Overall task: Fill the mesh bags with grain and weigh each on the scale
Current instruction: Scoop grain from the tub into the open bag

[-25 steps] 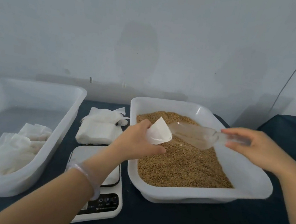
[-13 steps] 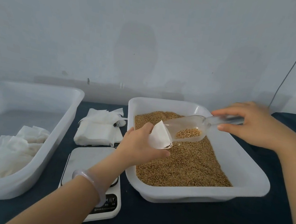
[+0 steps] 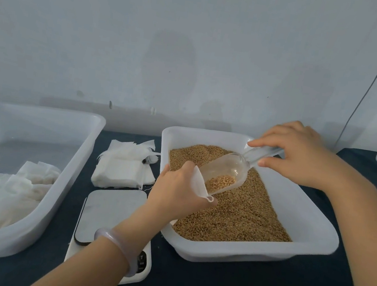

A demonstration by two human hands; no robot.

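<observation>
My left hand (image 3: 177, 195) grips a small white mesh bag (image 3: 200, 184) with its mouth held open, over the left part of the white grain tray (image 3: 314, 234). My right hand (image 3: 301, 153) holds the handle of a clear plastic scoop (image 3: 229, 170). The scoop tilts down to the left, its lip at the bag's mouth, with a little grain lying near the lip. Brown grain (image 3: 240, 212) fills the tray. A white digital scale (image 3: 111, 212) with a bare grey platform sits under my left forearm.
A stack of empty white mesh bags (image 3: 124, 165) lies behind the scale. At the left stands a large translucent bin (image 3: 61, 188) with several white bags (image 3: 19, 183) inside. Dark cloth covers the table; a pale wall rises just behind the trays.
My right hand rose and tipped the scoop steeper, handle up. The grain slid down to the scoop's lip at the bag mouth. My left hand kept the bag in place.
</observation>
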